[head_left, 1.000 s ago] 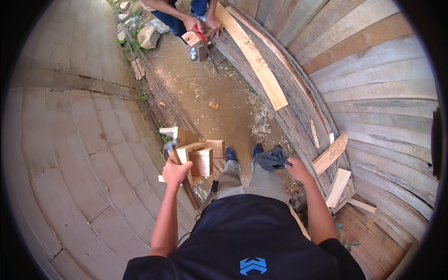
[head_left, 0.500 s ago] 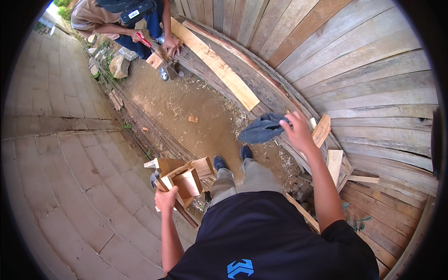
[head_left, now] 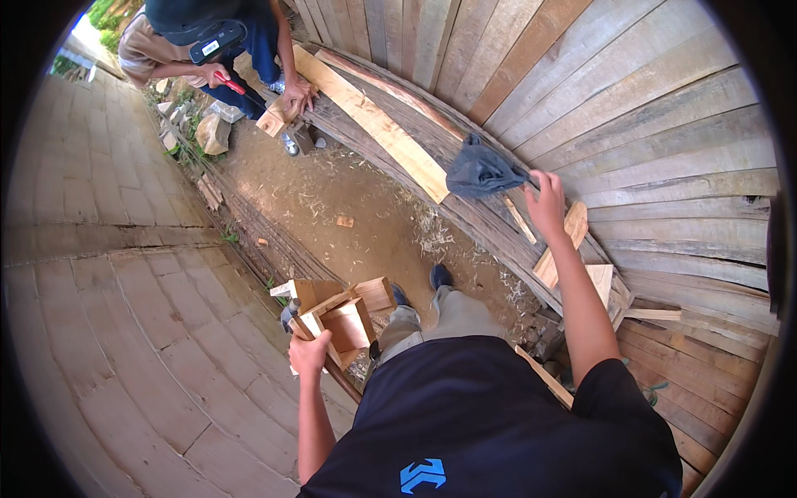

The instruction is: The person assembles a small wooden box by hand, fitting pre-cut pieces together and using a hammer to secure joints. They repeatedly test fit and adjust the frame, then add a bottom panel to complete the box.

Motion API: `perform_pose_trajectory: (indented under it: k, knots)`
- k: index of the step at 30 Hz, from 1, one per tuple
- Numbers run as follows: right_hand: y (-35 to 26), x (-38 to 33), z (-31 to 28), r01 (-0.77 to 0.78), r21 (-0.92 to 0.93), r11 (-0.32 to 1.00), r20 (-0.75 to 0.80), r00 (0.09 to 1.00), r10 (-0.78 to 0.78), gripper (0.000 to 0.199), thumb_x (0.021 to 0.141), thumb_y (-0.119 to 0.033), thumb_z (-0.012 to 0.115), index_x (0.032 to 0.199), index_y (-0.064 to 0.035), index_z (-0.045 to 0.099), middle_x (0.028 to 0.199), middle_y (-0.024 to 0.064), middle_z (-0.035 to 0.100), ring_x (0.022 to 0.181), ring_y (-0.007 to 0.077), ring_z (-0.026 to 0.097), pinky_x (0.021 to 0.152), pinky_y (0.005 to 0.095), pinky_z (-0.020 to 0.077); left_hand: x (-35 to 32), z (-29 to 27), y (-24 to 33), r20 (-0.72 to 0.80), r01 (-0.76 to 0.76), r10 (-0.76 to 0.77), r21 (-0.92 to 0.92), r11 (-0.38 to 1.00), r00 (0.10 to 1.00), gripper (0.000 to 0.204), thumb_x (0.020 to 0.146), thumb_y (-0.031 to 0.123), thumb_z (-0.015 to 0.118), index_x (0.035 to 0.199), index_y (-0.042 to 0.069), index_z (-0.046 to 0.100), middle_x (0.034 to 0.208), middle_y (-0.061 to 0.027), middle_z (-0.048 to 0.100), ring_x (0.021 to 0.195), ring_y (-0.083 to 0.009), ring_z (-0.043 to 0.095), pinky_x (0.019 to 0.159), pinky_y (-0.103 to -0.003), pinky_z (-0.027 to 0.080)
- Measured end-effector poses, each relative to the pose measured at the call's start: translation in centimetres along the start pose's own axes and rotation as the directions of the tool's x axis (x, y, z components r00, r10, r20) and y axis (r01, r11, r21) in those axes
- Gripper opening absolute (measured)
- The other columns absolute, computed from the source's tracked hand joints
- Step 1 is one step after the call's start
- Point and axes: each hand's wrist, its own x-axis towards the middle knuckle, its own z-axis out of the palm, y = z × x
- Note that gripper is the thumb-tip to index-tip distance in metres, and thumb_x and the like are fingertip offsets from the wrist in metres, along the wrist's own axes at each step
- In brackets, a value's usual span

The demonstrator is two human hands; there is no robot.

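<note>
Hammer (head_left: 300,326) upright in the left hand (head_left: 309,353), down by the thigh: thumb wrapped over the handle, other fingers tucked out of sight, so whether they also grip the wooden box (head_left: 347,324) right there, I can't tell. The box blocks part of the left shoe (head_left: 400,295). Across to the right hand (head_left: 545,199), arm stretched out, fingers bent, pinching one end of a dark cloth (head_left: 481,173) over the bench (head_left: 490,221); touching the wood or not, unclear. That forearm cuts across some offcuts (head_left: 577,222), and the cloth covers the near end of a thin strip (head_left: 398,97). A long pale plank (head_left: 374,124) runs away alongside. Far end: a co-worker (head_left: 158,46), head hidden under dark headgear, one hand at a wood block (head_left: 272,119), the other on a red-handled saw (head_left: 232,86), its blade hard to make out.
</note>
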Motion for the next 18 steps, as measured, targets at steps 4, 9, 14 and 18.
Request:
perform_pose_trajectory:
  k: [4,9,14,18]
  knots:
    - [1.6,-7.1,1.1,-0.115,0.084,0.99,0.122,0.987,0.104,0.044,0.082,-0.002,0.064,0.123,-0.0082,0.051,0.119,0.0186,0.047,0.114,0.0397,0.05,0.098,0.0457,0.0416,0.1,0.8,1.1,-0.007,-0.049,0.049,0.043,0.998,0.999,0.067,0.056,0.044,0.075,0.108,0.001,0.068,0.101,-0.0187,0.072,0.097,-0.0348,0.069,0.088,-0.043,0.052]
    - [-0.3,-16.1,2.6,-0.26,0.155,0.953,0.352,0.916,0.193,0.043,0.082,0.0,0.06,0.124,-0.0075,0.05,0.121,0.0195,0.046,0.113,0.0392,0.052,0.095,0.0458,0.045,-0.4,1.2,3.4,0.022,-0.087,0.086,0.084,0.993,0.996,0.064,0.057,0.044,0.075,0.103,0.001,0.069,0.097,-0.0195,0.072,0.095,-0.0352,0.069,0.087,-0.043,0.053]
    - [-2.0,-18.4,4.0,-0.492,0.328,0.806,0.726,0.678,0.119,0.047,0.085,-0.005,0.063,0.129,-0.01,0.047,0.121,0.019,0.051,0.111,0.0341,0.056,0.092,0.0442,0.0474,-0.6,2.0,5.6,0.057,-0.102,0.095,0.117,0.988,0.994,0.062,0.057,0.045,0.075,0.101,0.001,0.07,0.096,-0.0201,0.072,0.095,-0.0357,0.069,0.087,-0.043,0.053]
    - [-6.3,-14.8,3.9,-0.386,0.371,0.845,0.823,0.558,-0.106,0.062,0.083,-0.018,0.071,0.138,-0.0128,0.042,0.127,0.0188,0.051,0.119,0.0325,0.055,0.098,0.0424,0.0464,-1.0,2.5,6.8,0.065,-0.132,0.124,0.139,0.982,0.99,0.069,0.056,0.046,0.076,0.108,0.002,0.068,0.102,-0.0211,0.071,0.098,-0.036,0.068,0.09,-0.044,0.052]
